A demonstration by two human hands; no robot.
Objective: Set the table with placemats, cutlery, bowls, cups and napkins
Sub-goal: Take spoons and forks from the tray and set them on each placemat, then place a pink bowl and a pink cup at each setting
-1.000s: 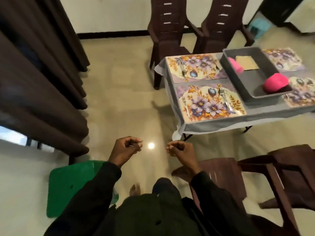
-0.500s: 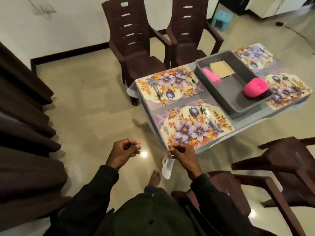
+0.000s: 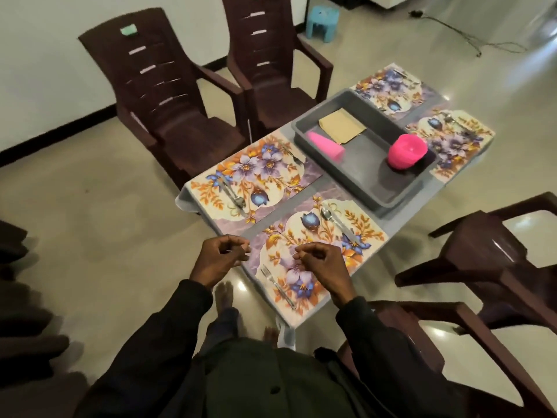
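Observation:
Four floral placemats lie on the grey-clothed table (image 3: 401, 220). The near placemat (image 3: 358, 233) carries a fork (image 3: 277, 286) and a spoon (image 3: 334, 220). The left placemat (image 3: 256, 173) also has cutlery. Two far placemats (image 3: 388, 89) (image 3: 452, 140) lie beyond a grey tray (image 3: 366, 167). In the tray are pink cups (image 3: 325, 145) lying on their side, upturned pink bowls (image 3: 407, 152) and tan napkins (image 3: 342, 126). My left hand (image 3: 221, 257) hovers by the table's near corner. My right hand (image 3: 324, 267) hovers over the near placemat. Both have loosely curled fingers and hold nothing.
Two dark brown chairs (image 3: 168, 116) (image 3: 271, 73) stand at the table's far-left side. Two more chairs (image 3: 488, 257) (image 3: 422, 327) stand at the near right. A blue stool (image 3: 322, 22) and a floor cable (image 3: 470, 40) lie beyond.
I have walked up to the table; it has moved from the upper right to right under my hands. Both hands stay raised, curled and holding nothing.

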